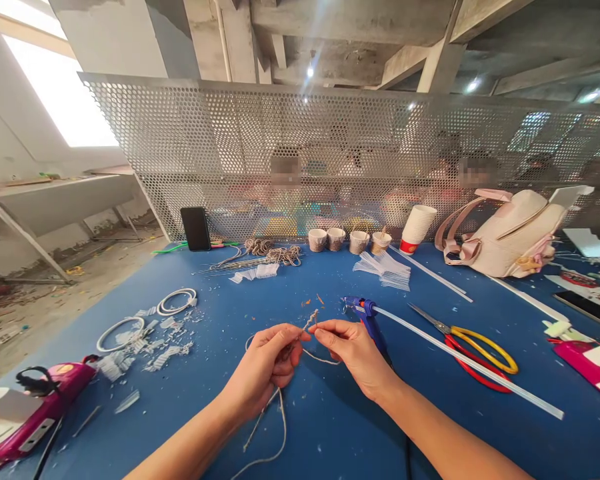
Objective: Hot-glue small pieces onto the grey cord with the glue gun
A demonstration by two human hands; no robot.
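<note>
Both hands meet over the middle of the blue table. My left hand (275, 360) is closed, pinching a thin beige cord (283, 413) whose loose ends hang down toward the table's front edge. My right hand (353, 350) is closed too, thumb and forefinger on the same cord beside the left fingertips. Between the fingertips a short twisted or knotted piece of the cord sticks up. Right of my right hand lies a blue glue gun (364, 308) with a long clear glue stick in its back. Scissors (460, 340) with yellow and red handles lie farther right.
Cord bundles (275, 253), small wrapped cups (317, 241), a paper cup stack (419, 228) and a backpack (515, 230) line the back, before a perforated metal screen (205, 147). White rings (121, 335) and plastic scraps lie left. Pink power strips (55, 407) sit at both sides.
</note>
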